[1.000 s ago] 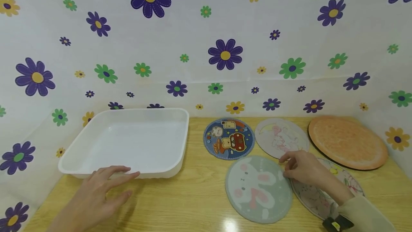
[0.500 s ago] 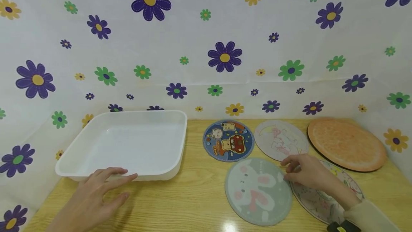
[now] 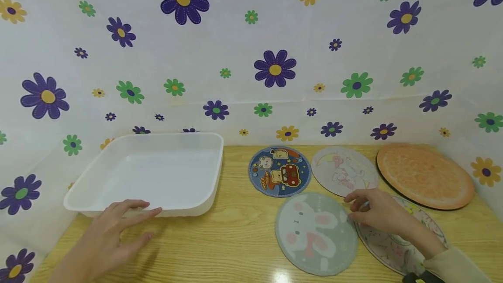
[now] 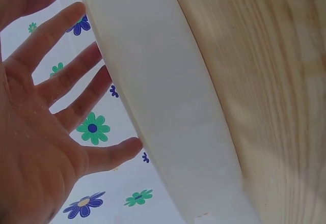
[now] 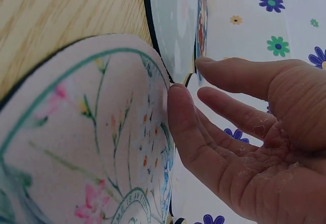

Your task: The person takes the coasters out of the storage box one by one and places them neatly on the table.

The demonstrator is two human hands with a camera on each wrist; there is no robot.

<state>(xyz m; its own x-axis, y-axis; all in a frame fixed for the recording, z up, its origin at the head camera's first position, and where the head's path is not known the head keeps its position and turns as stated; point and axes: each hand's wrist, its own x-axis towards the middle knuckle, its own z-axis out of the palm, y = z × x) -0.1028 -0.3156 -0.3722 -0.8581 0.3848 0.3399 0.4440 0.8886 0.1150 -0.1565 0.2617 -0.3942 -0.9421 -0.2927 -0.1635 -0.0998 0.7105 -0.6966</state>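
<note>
My left hand [image 3: 104, 235], fingers spread, touches the near rim of a white plastic tray [image 3: 196, 210] at the left of the table. In the left wrist view its fingertips meet the rim of the tray wall [image 4: 153, 91]. My right hand [image 3: 383, 213] hovers with bent fingers over the border between a grey-green rabbit mat [image 3: 298, 248] and a floral round mat [image 3: 387, 248]. Up close in the right wrist view, the index finger is at the edge of the floral mat [image 5: 91, 132], and the thumb stands apart from it. Whether that finger touches the mat is unclear.
Farther back lie a dark blue cartoon mat [image 3: 280, 171], a pale pink mat [image 3: 342, 169] and an orange-slice mat [image 3: 426, 176]. A flowered cloth [image 3: 235, 47] rises behind the wooden table [image 3: 220, 248]. Bare wood separates the tray from the mats.
The tray has slid a little to the left, together with my left hand. My right hand has shifted slightly to the right. The mats lie where they were.
</note>
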